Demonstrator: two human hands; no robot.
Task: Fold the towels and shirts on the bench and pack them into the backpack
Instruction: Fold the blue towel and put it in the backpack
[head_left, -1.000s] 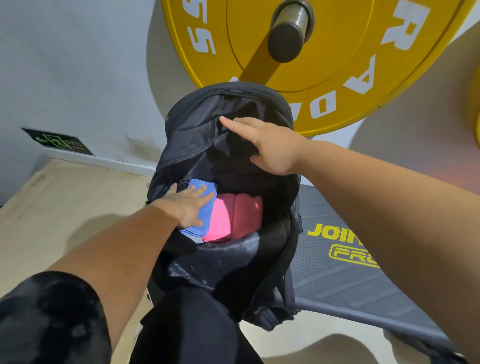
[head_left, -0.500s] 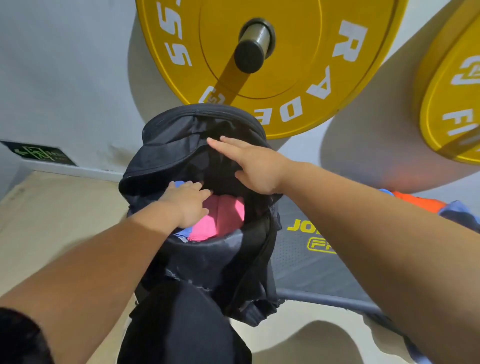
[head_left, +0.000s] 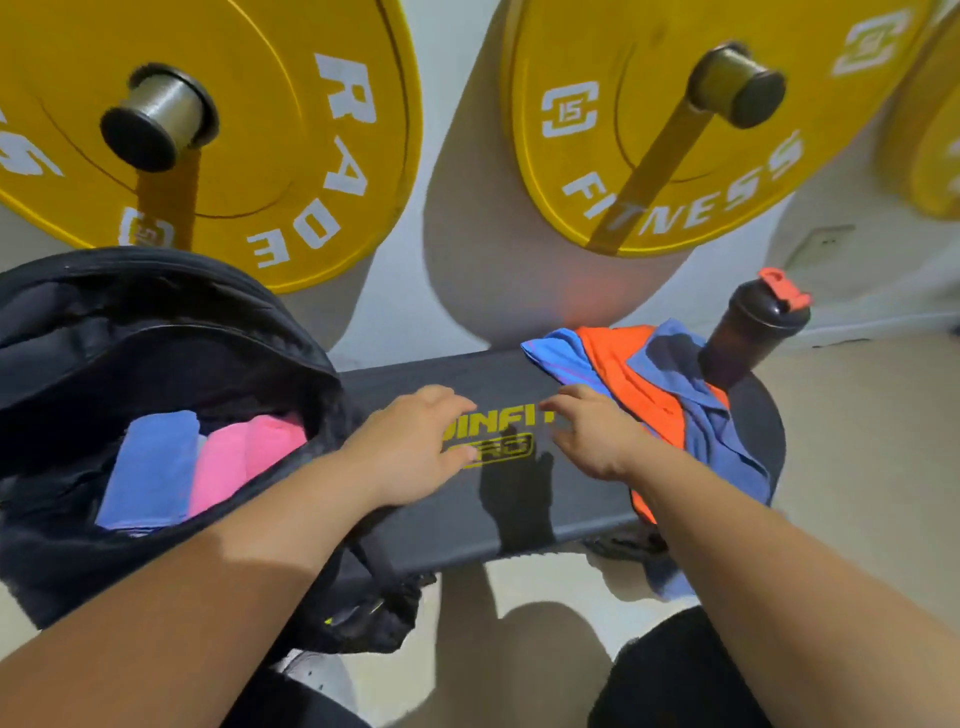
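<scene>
The black backpack (head_left: 171, 332) stands open at the left end of the dark bench (head_left: 467, 525). Inside it lie a folded blue towel (head_left: 150, 467) and a folded pink one (head_left: 244, 452). At the bench's right end a loose pile holds an orange shirt (head_left: 623, 374), a bright blue cloth (head_left: 561, 358) and a darker blue shirt (head_left: 711, 431). My left hand (head_left: 415, 441) hovers over the bench middle, fingers loosely bent, holding nothing. My right hand (head_left: 592, 431) reaches toward the pile's near edge, fingers spread, empty.
A dark shaker bottle with a red lid (head_left: 748, 332) stands on the bench behind the pile. Yellow weight plates (head_left: 311, 156) hang on pegs on the wall above. My knees in black (head_left: 675, 670) are below the bench edge.
Both hands left the backpack and moved right over the bench. The view swung right, bringing the clothing pile and bottle into sight.
</scene>
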